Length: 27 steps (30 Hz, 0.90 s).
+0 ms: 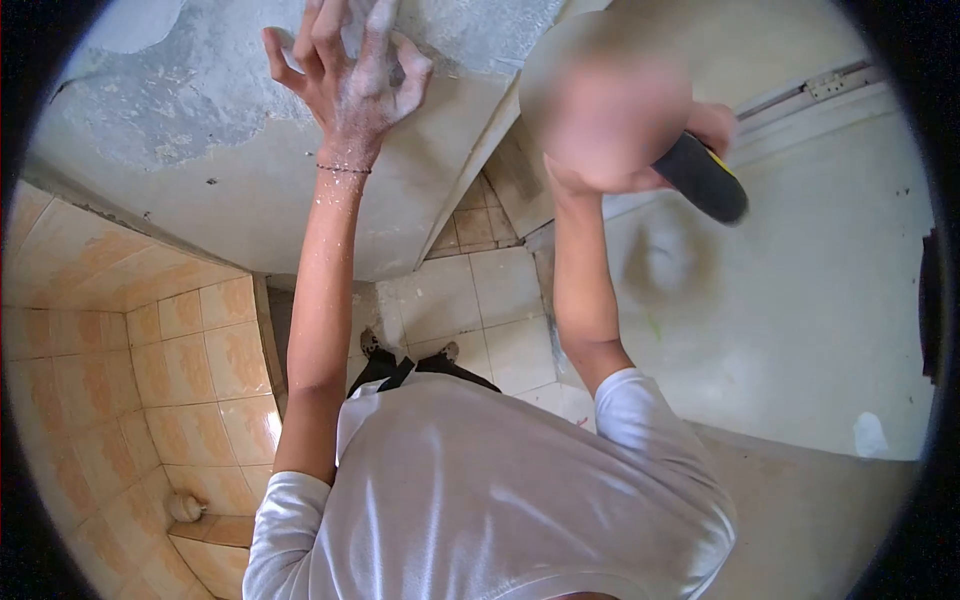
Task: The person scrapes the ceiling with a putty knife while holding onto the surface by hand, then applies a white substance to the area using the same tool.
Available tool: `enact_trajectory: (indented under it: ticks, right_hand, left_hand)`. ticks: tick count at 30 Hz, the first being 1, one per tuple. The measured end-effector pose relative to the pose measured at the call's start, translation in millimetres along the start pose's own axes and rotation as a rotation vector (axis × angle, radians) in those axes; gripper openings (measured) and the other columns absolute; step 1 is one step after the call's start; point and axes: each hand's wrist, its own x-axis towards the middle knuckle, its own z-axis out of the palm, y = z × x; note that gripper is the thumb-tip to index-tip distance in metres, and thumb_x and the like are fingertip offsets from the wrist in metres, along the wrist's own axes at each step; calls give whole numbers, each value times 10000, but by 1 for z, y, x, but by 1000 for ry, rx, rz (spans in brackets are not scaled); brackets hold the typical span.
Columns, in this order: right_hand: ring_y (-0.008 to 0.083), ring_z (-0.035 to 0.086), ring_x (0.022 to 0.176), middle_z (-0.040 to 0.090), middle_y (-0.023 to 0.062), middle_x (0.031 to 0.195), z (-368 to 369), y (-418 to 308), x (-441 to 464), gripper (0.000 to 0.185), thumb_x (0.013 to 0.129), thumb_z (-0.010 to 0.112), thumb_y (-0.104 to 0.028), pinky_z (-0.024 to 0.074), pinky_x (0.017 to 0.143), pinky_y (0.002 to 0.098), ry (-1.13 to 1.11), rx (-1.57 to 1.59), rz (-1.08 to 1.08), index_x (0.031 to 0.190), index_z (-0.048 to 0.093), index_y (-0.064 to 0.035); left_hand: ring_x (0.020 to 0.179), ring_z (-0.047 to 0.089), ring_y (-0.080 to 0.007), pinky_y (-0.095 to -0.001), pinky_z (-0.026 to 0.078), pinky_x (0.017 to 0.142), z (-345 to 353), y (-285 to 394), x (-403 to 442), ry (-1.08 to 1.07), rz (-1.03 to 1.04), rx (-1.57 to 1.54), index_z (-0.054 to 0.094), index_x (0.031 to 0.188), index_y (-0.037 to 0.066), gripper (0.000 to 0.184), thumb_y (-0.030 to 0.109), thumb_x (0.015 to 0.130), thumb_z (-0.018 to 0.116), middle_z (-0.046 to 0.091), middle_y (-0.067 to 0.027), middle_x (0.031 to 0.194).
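My left hand (350, 85) is raised to the wall (200, 110), fingers spread and bent, with white dust on the skin and forearm. Its fingertips reach the top edge of the view, where they are partly cut off. Around it the wall shows a rough grey patch where the pale coating is gone. My right hand (600, 165) is closed round a tool with a black handle (705, 180) that has a yellow stripe. A round blur covers much of this hand, and the tool's working end is hidden.
Orange-patterned tiles (195, 350) line a recess at left, with a small whitish object (185, 507) on its ledge. Pale floor tiles (440, 295) lie below. A pale door-like panel (800, 280) with a metal bolt (826, 87) stands at right.
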Motion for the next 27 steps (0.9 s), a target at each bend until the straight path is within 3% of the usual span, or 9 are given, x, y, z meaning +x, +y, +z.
enact_trajectory:
  ticks: [5,8,10,12,14,16,20,24,27]
  right_hand:
    - [82,239,335,275,-31,461,-2,43,-12,277,875,500,-127,295,317,260,-116,-458,-75,672,316,-92]
    - [76,301,339,327,-21,460,-31,13,-12,314,891,527,-133,306,323,263,-422,-44,49,669,310,-87]
    - [81,300,337,339,-12,461,-11,16,-20,278,883,551,-111,315,331,262,-379,-144,18,715,332,-76]
    - [90,257,330,336,-10,457,-9,41,-22,247,883,538,-118,307,328,267,-135,-467,-144,742,339,-76]
    - [96,237,323,326,-10,452,-6,37,-24,256,888,525,-129,294,319,273,-71,-429,-169,734,330,-64]
    - [94,303,320,354,12,445,-8,12,-23,278,888,562,-82,289,308,280,-255,-53,-149,751,325,-37]
    - [92,222,315,325,24,429,-3,34,-20,251,879,548,-35,275,299,270,-105,-341,-203,784,317,-57]
    - [88,274,310,316,16,428,11,9,-23,256,874,553,-28,287,296,261,-75,-65,-184,783,315,-46]
    - [88,246,310,308,8,437,7,26,-19,217,851,524,-17,280,290,260,-29,-198,-99,812,311,-35]
  left_hand:
    - [1329,353,-291,-504,105,1141,-2,2,-1,-2,3,-35,544,1349,183,661,621,926,287,408,-112,1431]
    - [1334,344,-286,-505,111,1140,2,-2,-1,-7,-10,1,555,1339,183,662,624,924,289,413,-110,1429]
    - [1327,355,-285,-496,113,1143,4,-1,-5,14,-14,-1,561,1334,183,658,624,918,304,426,-107,1418]
    - [1327,358,-288,-492,111,1144,-1,2,-6,-24,-14,-14,560,1336,186,651,617,916,312,424,-111,1420]
    - [1328,361,-287,-497,104,1145,-2,0,-2,-28,-4,8,557,1340,188,647,611,911,323,417,-111,1427]
    - [1329,359,-284,-498,104,1144,1,0,-2,-5,-2,0,557,1339,188,645,608,913,319,414,-114,1429]
    - [1327,363,-284,-494,102,1144,-2,0,-2,-7,1,-33,552,1345,188,636,595,919,312,411,-122,1429]
    - [1317,373,-294,-492,103,1144,0,-1,-1,-15,2,17,541,1354,188,637,593,919,312,403,-129,1432]
    - [1310,379,-297,-491,99,1146,1,-1,-5,13,5,-21,543,1352,187,629,584,918,321,409,-125,1430]
